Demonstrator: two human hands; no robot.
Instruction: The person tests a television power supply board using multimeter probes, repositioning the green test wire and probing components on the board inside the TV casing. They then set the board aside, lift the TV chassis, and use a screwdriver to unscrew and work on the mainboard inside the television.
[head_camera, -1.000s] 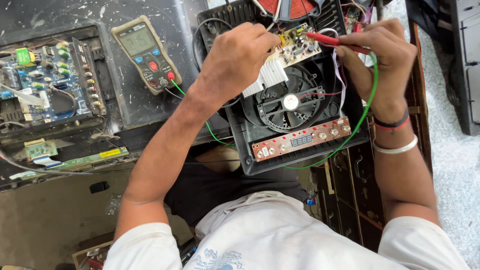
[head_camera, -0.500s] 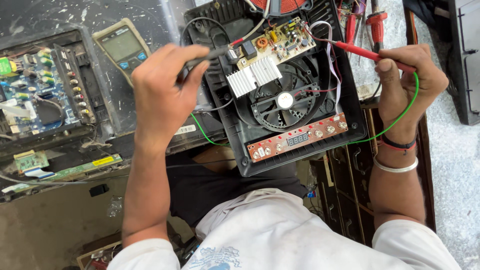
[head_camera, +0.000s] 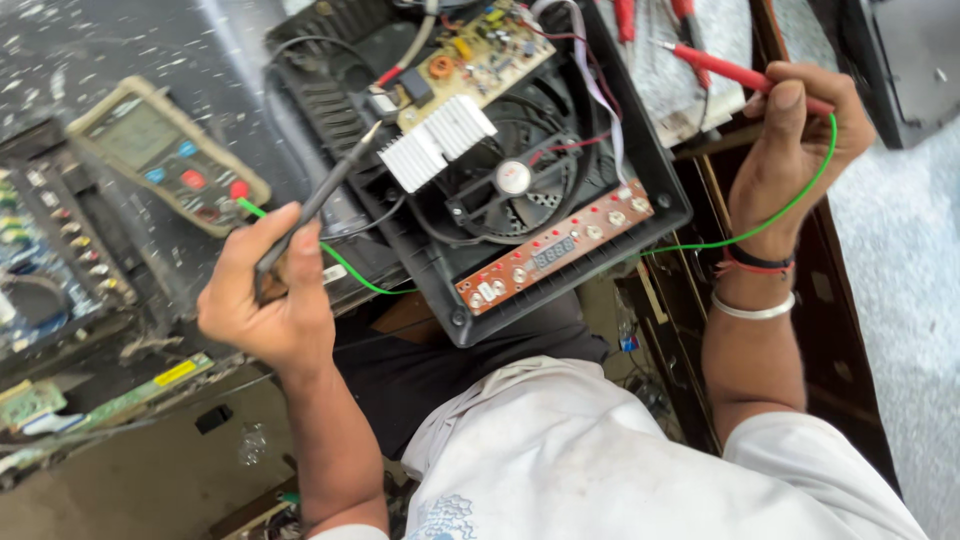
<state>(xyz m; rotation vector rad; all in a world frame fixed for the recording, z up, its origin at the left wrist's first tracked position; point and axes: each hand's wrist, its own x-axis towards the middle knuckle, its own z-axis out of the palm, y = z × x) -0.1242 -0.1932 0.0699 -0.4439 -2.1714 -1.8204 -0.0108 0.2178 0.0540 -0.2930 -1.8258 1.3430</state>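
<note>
My left hand (head_camera: 265, 300) grips a black test probe (head_camera: 322, 195) whose tip points up toward the silver heatsink (head_camera: 438, 142) of an opened black appliance (head_camera: 480, 170). My right hand (head_camera: 795, 140) holds a red test probe (head_camera: 735, 75), its tip aimed left beyond the appliance's right edge. A green wire (head_camera: 700, 245) runs from my right hand under the appliance to the multimeter (head_camera: 165, 155) on the left. Inside the case I see a circuit board (head_camera: 480, 50), a round fan (head_camera: 510, 180) and a red control strip (head_camera: 560, 245) with buttons.
Another open device with a blue circuit board (head_camera: 50, 260) lies at the far left. A loose green board (head_camera: 110, 400) rests below it. Red-handled tools (head_camera: 650, 15) lie at the top. A dark wooden frame (head_camera: 820, 300) runs down the right side beside grey floor.
My left hand has pulled back down and left, away from the circuit board, still holding the black probe. My right hand stays near the upper right with the red probe.
</note>
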